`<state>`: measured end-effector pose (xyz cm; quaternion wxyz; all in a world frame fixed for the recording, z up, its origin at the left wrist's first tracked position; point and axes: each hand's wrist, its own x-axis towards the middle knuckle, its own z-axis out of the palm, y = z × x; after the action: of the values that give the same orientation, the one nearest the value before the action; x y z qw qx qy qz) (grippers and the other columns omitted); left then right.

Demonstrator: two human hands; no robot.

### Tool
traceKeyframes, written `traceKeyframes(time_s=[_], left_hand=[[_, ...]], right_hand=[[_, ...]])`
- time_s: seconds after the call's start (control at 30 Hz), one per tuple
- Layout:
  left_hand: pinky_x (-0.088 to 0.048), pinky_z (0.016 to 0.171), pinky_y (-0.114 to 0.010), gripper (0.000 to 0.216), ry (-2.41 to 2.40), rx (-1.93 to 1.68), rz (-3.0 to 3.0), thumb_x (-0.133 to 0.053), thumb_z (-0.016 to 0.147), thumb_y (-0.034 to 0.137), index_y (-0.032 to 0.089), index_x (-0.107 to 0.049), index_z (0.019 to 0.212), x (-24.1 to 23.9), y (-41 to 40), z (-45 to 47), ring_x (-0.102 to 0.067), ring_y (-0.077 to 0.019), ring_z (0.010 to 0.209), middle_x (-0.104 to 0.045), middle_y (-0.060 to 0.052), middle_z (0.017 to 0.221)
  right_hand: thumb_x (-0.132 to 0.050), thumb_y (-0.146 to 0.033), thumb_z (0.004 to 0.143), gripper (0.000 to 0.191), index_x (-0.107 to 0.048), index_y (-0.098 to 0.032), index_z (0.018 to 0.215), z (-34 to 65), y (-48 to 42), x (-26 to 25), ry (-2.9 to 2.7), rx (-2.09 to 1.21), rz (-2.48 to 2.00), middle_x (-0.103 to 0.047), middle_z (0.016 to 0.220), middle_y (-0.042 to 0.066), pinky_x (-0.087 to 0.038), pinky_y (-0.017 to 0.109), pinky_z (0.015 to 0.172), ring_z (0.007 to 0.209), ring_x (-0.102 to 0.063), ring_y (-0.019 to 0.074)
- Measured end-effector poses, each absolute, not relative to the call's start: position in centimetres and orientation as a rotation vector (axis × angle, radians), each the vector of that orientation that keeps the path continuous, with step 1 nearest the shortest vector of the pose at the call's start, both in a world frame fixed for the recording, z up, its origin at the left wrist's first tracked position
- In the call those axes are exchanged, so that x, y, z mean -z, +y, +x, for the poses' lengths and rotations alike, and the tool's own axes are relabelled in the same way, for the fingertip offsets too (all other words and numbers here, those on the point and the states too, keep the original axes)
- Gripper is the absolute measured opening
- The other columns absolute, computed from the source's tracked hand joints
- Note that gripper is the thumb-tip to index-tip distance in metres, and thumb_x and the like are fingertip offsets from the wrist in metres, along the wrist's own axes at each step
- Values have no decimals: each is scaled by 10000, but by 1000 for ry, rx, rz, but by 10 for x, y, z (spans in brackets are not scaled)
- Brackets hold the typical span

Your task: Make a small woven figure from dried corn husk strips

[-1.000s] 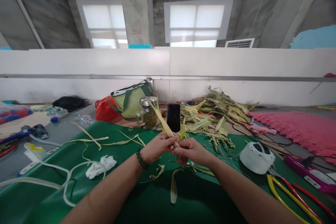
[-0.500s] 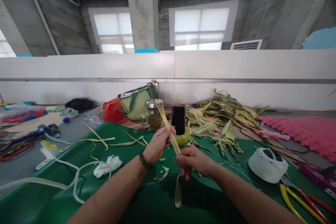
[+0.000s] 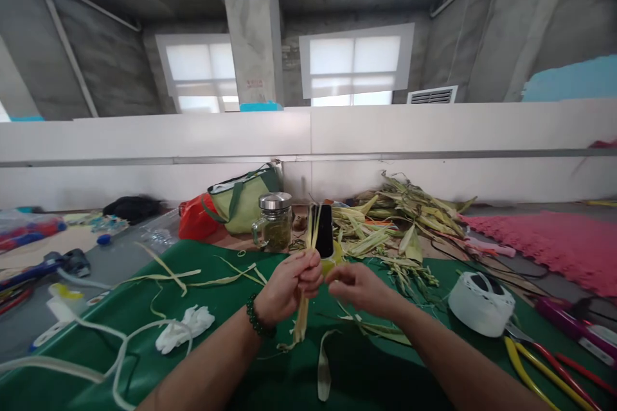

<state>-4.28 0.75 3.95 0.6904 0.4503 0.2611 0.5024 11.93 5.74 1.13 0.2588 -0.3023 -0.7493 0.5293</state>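
My left hand (image 3: 296,279) is closed round a bundle of pale corn husk strips (image 3: 301,318), held upright. Its thin ends fan out above the fist and a wider end hangs below. Close on the right, my right hand (image 3: 359,288) has loosely curled fingers, apart from the bundle, with nothing visible in them. Beneath it a greenish husk strip (image 3: 385,332) lies on the green mat (image 3: 270,379). Another single husk piece (image 3: 324,369) is nearer to me. A phone (image 3: 326,231) stands behind the hands on a yellow holder (image 3: 332,260).
At the back are a glass jar mug (image 3: 276,225), a green bag (image 3: 245,202) and a heap of corn husks (image 3: 409,202). On the right lie a white roll (image 3: 481,305) and pliers (image 3: 544,359). Crumpled tissue (image 3: 186,329) and a white cable (image 3: 120,353) are on the left.
The bundle has turned from slanted to upright in my left hand. My right hand has let go of its lower end and moved right. A husk strip now lies below it.
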Motion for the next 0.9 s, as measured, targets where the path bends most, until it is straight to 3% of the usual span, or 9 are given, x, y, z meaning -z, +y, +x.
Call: traceKeyframes(time_s=[0.1,0.2,0.47,0.67,0.77,0.9], left_hand=[[-83,392,-183,326,721,-833,1072,-656,746,337,169,-408,617,-38,2,-38,-157,-28,406,-237,96,489],[-41,402,-189,375,801,-681,1077,-707,682,394,168,-414,627,-38,0,-37,-146,-17,407,-263,98,494],[-27,414,-205,410,889,-724,1110,-712,655,403,180,-372,595,-42,6,-40,-137,-15,411,-263,102,484],[-31,417,-221,396,916,-749,1167,-705,635,395,185,-375,575,-44,11,-32,-148,-20,406,-267,101,473],[-26,411,-223,394,935,-730,1157,-699,627,399,187,-371,575,-42,12,-35,-135,-17,395,-269,104,466],[-31,408,-216,390,923,-748,1146,-696,635,403,186,-374,593,-40,10,-42,-130,-19,404,-269,107,475]], right_hand=[[-673,-469,690,378,-627,-147,883,132,68,-25,-1759,-1449,-651,-398,428,-97,-199,177,387,385,-288,39],[-646,-552,694,421,-627,-146,800,141,75,-32,-1494,-1474,-568,-294,376,-116,-132,189,382,362,-197,35],[-709,-565,624,438,-628,-138,676,144,83,-33,-1209,-1528,-594,-304,323,-111,-114,178,358,329,-176,26],[-690,-508,686,361,-625,-152,701,150,97,-36,-1131,-1474,-687,-241,334,-127,-162,185,321,302,-164,39],[-690,-509,687,346,-608,-174,653,159,106,-36,-1136,-1306,-705,-291,333,-107,-184,188,321,309,-207,48],[-711,-580,625,416,-583,-185,617,163,106,-36,-1210,-1158,-697,-507,444,-43,-272,177,341,366,-376,65]])
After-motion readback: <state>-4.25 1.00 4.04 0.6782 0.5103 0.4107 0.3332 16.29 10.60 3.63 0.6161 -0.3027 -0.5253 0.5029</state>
